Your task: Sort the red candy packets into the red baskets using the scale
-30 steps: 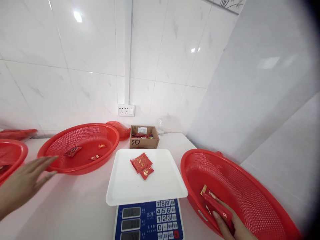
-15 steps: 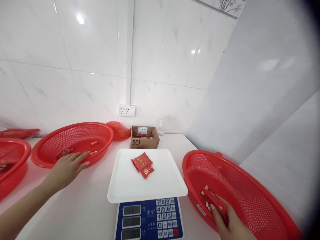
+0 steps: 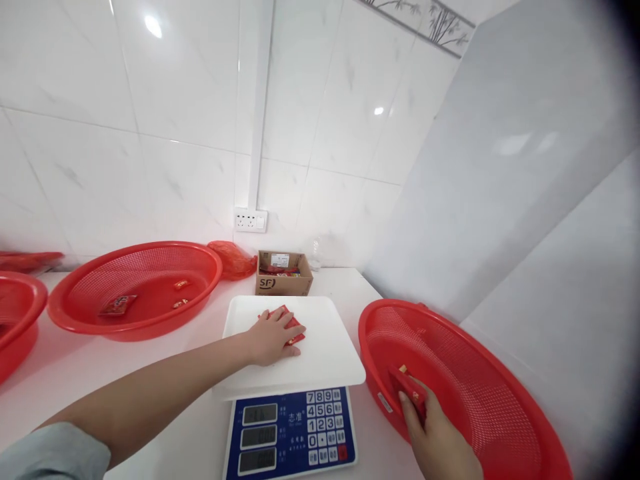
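Observation:
My left hand (image 3: 273,337) lies over several small red packets (image 3: 296,337) on the white tray of the scale (image 3: 320,363). Its fingers are spread and partly cover the packets. At lower right, my right hand (image 3: 440,437) is closed around red packets (image 3: 413,390) with gold print, thumb on the near side. It holds them over the near left side of the right red plastic basket (image 3: 465,373). How many packets are in that grip I cannot tell.
A second red basket (image 3: 145,330) at left holds a few small packets, and another red basket (image 3: 30,333) is cut off at the left edge. Behind the scale stand a cardboard box (image 3: 284,285) with packets inside and a red plastic bag (image 3: 233,260). A tiled wall closes the back.
My left hand has moved right, from above the left basket's rim onto the packets on the tray. My right hand still grips its packets at the right basket. The view has shifted slightly.

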